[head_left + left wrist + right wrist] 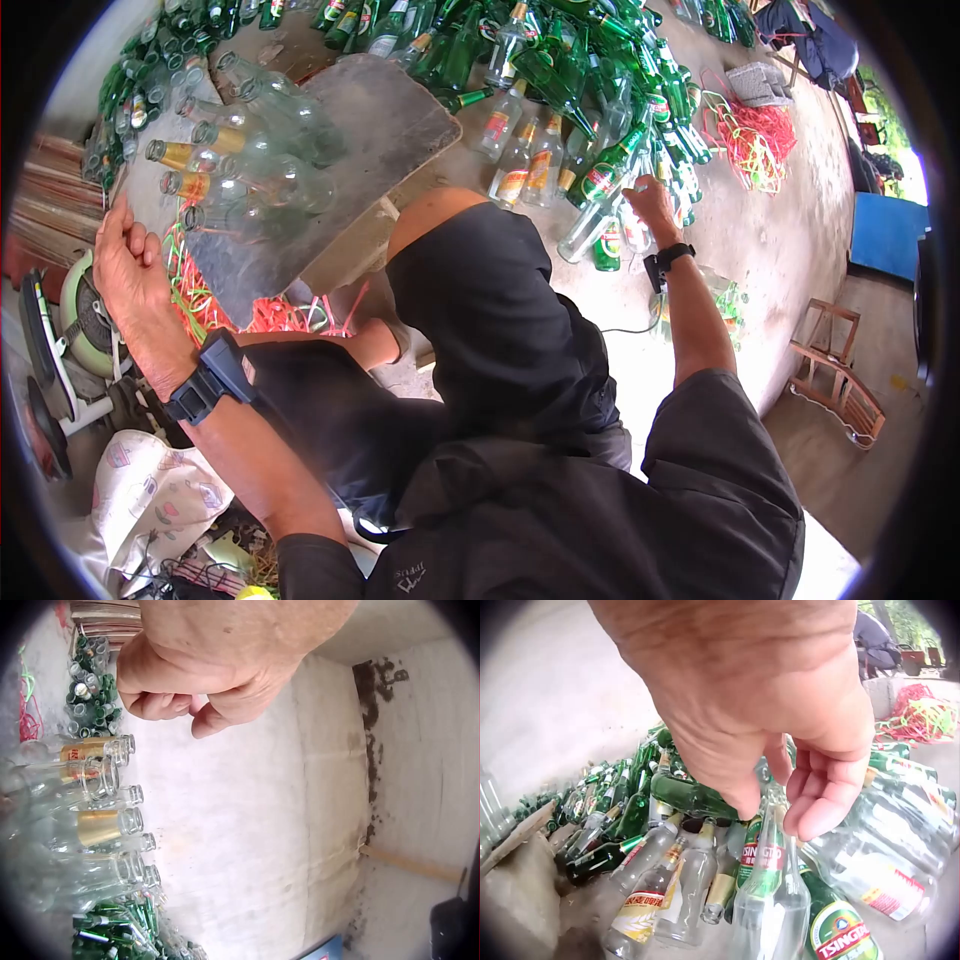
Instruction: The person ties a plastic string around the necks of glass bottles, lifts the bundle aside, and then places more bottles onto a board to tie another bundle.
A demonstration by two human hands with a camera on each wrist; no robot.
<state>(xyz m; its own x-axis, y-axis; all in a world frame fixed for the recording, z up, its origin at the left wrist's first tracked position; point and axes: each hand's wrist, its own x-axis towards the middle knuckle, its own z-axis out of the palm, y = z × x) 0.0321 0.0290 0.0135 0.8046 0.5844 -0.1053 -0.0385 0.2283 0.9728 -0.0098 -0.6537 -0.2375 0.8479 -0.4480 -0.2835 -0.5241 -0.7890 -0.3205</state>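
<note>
My right hand pinches the neck of a clear glass bottle between thumb and fingertips, at the near edge of a bottle heap. A green bottle with a Tsingtao label lies close beside it. Over on the left, my left hand hangs beside a board, fingers loosely curled and nothing in them. Several clear bottles, some with gold neck labels, stand on that board. The left wrist view shows their open mouths below the left hand.
A large heap of green bottles spreads behind the board. Red and green plastic straps lie at right, with more straps under the board. A fan stands at left, a small wooden chair frame at right.
</note>
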